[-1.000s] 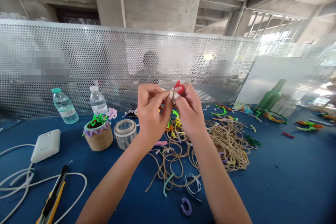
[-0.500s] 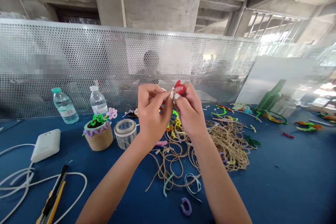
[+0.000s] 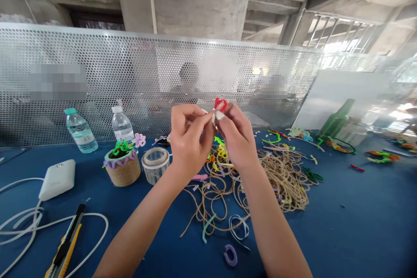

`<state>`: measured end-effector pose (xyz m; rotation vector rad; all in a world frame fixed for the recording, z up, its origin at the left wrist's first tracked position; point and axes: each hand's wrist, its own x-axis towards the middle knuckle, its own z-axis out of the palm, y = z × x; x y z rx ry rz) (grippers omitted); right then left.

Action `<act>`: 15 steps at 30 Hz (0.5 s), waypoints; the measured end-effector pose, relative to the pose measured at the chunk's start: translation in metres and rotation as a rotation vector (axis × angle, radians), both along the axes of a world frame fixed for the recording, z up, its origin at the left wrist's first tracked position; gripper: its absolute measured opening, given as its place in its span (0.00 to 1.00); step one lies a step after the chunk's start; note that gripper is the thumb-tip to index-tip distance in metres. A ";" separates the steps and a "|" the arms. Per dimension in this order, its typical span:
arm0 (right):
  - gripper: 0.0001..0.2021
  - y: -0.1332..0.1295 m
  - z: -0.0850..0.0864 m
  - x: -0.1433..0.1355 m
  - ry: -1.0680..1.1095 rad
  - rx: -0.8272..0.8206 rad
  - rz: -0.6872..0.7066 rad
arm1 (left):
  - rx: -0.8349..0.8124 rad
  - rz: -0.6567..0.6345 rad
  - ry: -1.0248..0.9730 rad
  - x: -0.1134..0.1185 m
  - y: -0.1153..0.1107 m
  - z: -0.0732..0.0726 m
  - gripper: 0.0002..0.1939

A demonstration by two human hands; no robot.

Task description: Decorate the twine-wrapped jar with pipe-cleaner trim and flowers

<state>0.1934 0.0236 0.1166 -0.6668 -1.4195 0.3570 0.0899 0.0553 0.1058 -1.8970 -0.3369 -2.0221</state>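
Note:
A small loop of red pipe cleaner (image 3: pixel 220 99), bent into a heart-like shape, sticks up above the fingertips of both hands. My right hand (image 3: pixel 237 139) pinches it near its base between thumb and fingers. With closed fingertips, my left hand (image 3: pixel 190 141) meets the right one and grips the lower end of the same piece. That end is mostly covered by the fingers. Below the hands lie a tangled heap of jute twine (image 3: pixel 283 178) and bits of coloured pipe cleaner, among them yellow ones (image 3: pixel 222 151).
To the left stand a twine-wrapped pot (image 3: pixel 123 171) with pipe-cleaner flowers, a roll of clear tape (image 3: pixel 155 169), two water bottles (image 3: pixel 81 132), a white power bank (image 3: pixel 57 180) and a utility knife (image 3: pixel 67 243). A green bottle (image 3: pixel 337 119) is at right. Behind runs a perforated metal screen (image 3: pixel 143 69).
The red pipe cleaner has turned in my fingers and shifted slightly left, so its heart-like loop now shows. My right hand has rotated a little; the left has hardly moved.

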 end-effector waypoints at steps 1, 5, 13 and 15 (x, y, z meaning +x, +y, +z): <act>0.07 -0.001 0.000 0.000 -0.017 0.003 -0.011 | 0.025 0.017 0.004 0.000 0.000 0.000 0.07; 0.06 -0.002 -0.001 0.002 -0.099 0.046 -0.104 | 0.091 0.049 0.021 0.001 0.001 -0.001 0.08; 0.07 0.000 -0.005 0.001 -0.147 0.030 -0.215 | 0.049 -0.003 0.038 0.004 0.004 -0.006 0.06; 0.08 0.000 -0.006 0.000 -0.133 0.025 -0.212 | 0.030 -0.025 0.033 0.004 0.004 -0.005 0.05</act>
